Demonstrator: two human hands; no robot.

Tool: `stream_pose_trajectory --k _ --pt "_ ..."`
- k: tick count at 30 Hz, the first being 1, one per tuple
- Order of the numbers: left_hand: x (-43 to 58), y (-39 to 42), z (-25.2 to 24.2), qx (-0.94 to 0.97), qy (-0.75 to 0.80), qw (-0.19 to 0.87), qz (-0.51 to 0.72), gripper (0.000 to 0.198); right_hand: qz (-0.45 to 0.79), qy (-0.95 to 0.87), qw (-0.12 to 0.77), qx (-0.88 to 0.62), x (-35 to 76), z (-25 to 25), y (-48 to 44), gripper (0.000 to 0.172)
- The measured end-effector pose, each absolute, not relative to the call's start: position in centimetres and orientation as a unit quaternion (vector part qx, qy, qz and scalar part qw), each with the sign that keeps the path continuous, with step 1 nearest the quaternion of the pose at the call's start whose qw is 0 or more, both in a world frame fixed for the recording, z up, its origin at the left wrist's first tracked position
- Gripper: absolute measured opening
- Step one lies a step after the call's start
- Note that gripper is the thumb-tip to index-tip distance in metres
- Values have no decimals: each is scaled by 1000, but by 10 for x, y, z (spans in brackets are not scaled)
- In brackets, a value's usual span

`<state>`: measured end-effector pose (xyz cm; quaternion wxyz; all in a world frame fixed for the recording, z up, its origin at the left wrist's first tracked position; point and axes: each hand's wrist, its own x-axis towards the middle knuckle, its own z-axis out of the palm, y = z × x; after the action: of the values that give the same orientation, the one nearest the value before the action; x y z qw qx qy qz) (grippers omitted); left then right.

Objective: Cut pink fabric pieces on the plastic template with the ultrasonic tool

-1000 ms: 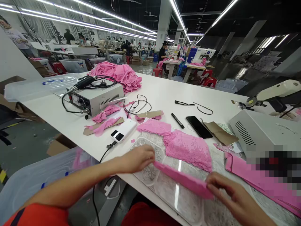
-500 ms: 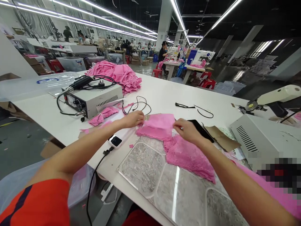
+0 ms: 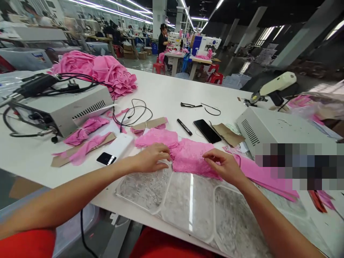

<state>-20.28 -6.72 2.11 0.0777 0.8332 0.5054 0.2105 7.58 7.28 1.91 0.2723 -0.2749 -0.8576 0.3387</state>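
At the left of the worktop (image 3: 161, 89), a grey box (image 3: 67, 104) carries a black handle (image 3: 41, 84); a pink pile (image 3: 96, 71) lies behind it. In front of the box are a pink bundle (image 3: 86, 130) and a pink strip (image 3: 90, 147) laid over cardboard. Next comes a white power bank (image 3: 120, 147), its near end by the left forearm. The left hand (image 3: 154, 157) is at the near edge of the left lace (image 3: 157, 137), its grip loose, thumb and fingers parted. The right lace (image 3: 190, 157) lies flat between the hands, over the far edge of a grey patterned board (image 3: 145, 190). Behind it are a marker (image 3: 184, 127) and a phone (image 3: 206, 131). The right hand (image 3: 224, 163) bends over that lace's right end, fingertips at the cloth; whether its grip pinches any, I cannot tell. Farther right lie folded pink pieces (image 3: 266, 175) beside a second box (image 3: 290, 125).
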Motion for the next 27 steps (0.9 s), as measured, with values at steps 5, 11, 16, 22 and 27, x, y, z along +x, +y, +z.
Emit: stream_pose_trajectory --k 5,11,16,22,27 --pt "-161 -55 1 843 492 100 193 14 351 -857 234 -295 89 2 64 18" --pt "-163 -49 6 810 527 133 220 19 334 -874 214 -281 88 3 62 18" --pt "-159 -47 19 789 542 154 246 14 268 -905 217 -249 64 11 36 23" --pt "-151 -45 24 773 551 151 277 11 264 -895 226 -281 26 9 23 9" --pt "-142 -50 13 738 591 111 307 24 305 -856 284 -305 28 10 31 10"
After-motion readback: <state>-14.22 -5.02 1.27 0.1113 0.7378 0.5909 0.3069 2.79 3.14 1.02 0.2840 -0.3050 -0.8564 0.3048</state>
